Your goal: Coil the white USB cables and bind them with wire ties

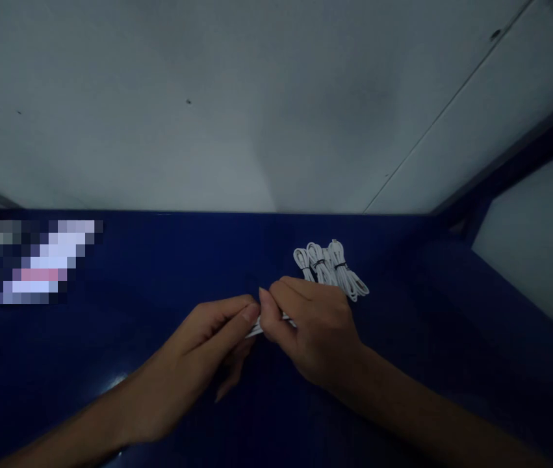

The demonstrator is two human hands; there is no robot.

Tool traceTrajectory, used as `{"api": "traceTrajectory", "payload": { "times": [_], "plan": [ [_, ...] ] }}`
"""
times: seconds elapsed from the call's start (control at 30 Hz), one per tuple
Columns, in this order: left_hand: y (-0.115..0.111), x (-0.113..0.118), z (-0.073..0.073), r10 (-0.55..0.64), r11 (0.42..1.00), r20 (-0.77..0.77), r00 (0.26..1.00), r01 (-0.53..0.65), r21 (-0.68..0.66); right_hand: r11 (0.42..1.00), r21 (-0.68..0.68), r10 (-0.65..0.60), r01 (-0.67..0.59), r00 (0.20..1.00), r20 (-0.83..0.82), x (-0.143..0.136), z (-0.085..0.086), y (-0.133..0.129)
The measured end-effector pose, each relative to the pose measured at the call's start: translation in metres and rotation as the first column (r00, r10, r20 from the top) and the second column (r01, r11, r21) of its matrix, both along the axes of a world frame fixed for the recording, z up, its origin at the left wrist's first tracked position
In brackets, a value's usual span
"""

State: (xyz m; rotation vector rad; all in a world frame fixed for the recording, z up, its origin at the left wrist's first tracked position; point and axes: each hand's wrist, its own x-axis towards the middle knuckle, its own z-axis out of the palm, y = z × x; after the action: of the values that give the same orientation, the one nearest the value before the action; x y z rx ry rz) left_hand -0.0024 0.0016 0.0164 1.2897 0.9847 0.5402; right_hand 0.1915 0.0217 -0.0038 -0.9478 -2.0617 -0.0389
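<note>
left hand (208,341) and right hand (318,325): fingers of both grasp a white cable (255,329), located between them over the blue table (198,260). tied bundles (323,261) lie just beyond the right hand.

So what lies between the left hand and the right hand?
In the head view, white cable shows between the left hand and the right hand; the hands hide part of it.

Left hand (193,351) and right hand (318,328) are bare (likewise 2 forearms (115,409)).
</note>
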Motion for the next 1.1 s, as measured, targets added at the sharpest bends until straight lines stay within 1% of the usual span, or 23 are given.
{"api": "traceTrajectory", "payload": {
  "times": [0.03,0.07,0.13,0.17,0.27,0.33,0.37,0.43,0.5,0.53,0.57,0.6,0.63,0.67,0.7,0.77,0.8,0.83,0.87,0.9,0.93,1.0,1.1],
  "plan": [
    [-0.001,0.000,0.001,-0.018,0.993,-0.098,0.995,0.029,0.114,1.000,-0.024,-0.013,0.013,1.000,0.001,0.000,-0.001,-0.001],
    [-0.002,0.000,0.001,-0.027,0.967,-0.190,0.981,0.074,0.245,0.998,-0.061,-0.020,0.019,1.000,-0.003,-0.001,-0.002,-0.002],
    [-0.005,-0.001,-0.002,-0.026,0.867,-0.290,0.957,0.166,0.470,0.986,-0.164,-0.019,0.012,0.999,-0.041,-0.002,-0.003,-0.004],
    [-0.006,-0.002,-0.004,-0.010,0.838,-0.322,0.947,0.183,0.514,0.975,-0.224,-0.018,0.001,0.997,-0.074,-0.002,-0.003,-0.006],
    [-0.010,-0.003,-0.011,-0.003,0.829,-0.405,0.914,0.229,0.510,0.915,-0.401,-0.032,-0.049,0.981,-0.193,-0.005,-0.001,-0.011],
    [-0.011,-0.002,-0.013,-0.003,0.834,-0.425,0.905,0.237,0.499,0.877,-0.472,-0.038,-0.087,0.968,-0.250,-0.005,0.002,-0.012],
    [-0.011,-0.002,-0.012,0.000,0.846,-0.424,0.906,0.226,0.484,0.872,-0.479,-0.031,-0.102,0.965,-0.260,-0.005,0.003,-0.012],
    [-0.010,-0.001,-0.007,-0.018,0.898,-0.388,0.921,0.186,0.400,0.900,-0.422,0.007,-0.110,0.971,-0.237,-0.003,0.003,-0.010],
    [-0.010,0.000,-0.001,-0.051,0.964,-0.298,0.953,0.125,0.235,0.951,-0.293,0.054,-0.104,0.984,-0.172,0.000,0.002,-0.006],
    [-0.009,0.001,0.002,-0.042,0.990,-0.222,0.974,0.070,0.120,0.970,-0.220,0.077,-0.106,0.987,-0.138,0.001,0.001,-0.004],
    [-0.009,0.001,0.005,-0.033,0.999,-0.136,0.990,0.029,-0.033,0.981,-0.155,0.098,-0.115,0.989,-0.114,0.002,0.000,-0.002],
    [-0.009,0.001,0.007,-0.025,0.981,-0.050,0.998,0.015,-0.191,0.986,-0.105,0.116,-0.127,0.988,-0.101,0.003,0.000,-0.001],
    [-0.009,0.001,0.009,-0.012,0.951,0.012,1.000,0.015,-0.309,0.988,-0.073,0.127,-0.135,0.987,-0.099,0.003,0.000,-0.001],
    [-0.009,0.001,0.010,-0.010,0.931,0.039,0.999,0.023,-0.366,0.989,-0.059,0.130,-0.136,0.986,-0.103,0.002,0.000,-0.001],
    [-0.009,0.001,0.011,-0.019,0.933,0.043,0.999,0.033,-0.359,0.990,-0.062,0.121,-0.128,0.986,-0.111,0.001,0.000,-0.002],
    [-0.011,0.001,0.013,-0.005,0.994,-0.067,0.998,-0.002,-0.109,0.990,-0.109,0.073,-0.088,0.989,-0.130,-0.002,0.001,-0.005],
    [-0.012,0.001,0.014,0.012,1.000,-0.110,0.994,-0.009,0.028,0.986,-0.150,0.054,-0.075,0.989,-0.140,-0.003,0.001,-0.007],
    [-0.013,0.002,0.014,0.019,0.992,-0.138,0.990,-0.001,0.130,0.978,-0.196,0.040,-0.069,0.988,-0.151,-0.004,0.000,-0.009],
    [-0.013,0.002,0.014,0.019,0.981,-0.149,0.989,0.011,0.195,0.969,-0.237,0.030,-0.067,0.987,-0.159,-0.004,0.000,-0.010],
    [-0.013,0.002,0.014,0.010,0.974,-0.155,0.988,0.025,0.224,0.963,-0.264,0.020,-0.063,0.986,-0.163,-0.004,-0.001,-0.011],
    [-0.013,0.002,0.013,-0.001,0.973,-0.160,0.987,0.038,0.228,0.960,-0.273,0.012,-0.056,0.987,-0.163,-0.004,-0.002,-0.011],
    [-0.013,0.000,0.010,-0.011,0.981,-0.156,0.988,0.041,0.190,0.972,-0.233,-0.004,-0.029,0.990,-0.141,-0.003,-0.004,-0.010],
    [-0.011,-0.003,0.004,-0.010,1.000,-0.092,0.996,0.010,0.009,0.994,-0.102,0.024,-0.033,0.996,-0.089,-0.001,-0.006,-0.005]
  ]
}}
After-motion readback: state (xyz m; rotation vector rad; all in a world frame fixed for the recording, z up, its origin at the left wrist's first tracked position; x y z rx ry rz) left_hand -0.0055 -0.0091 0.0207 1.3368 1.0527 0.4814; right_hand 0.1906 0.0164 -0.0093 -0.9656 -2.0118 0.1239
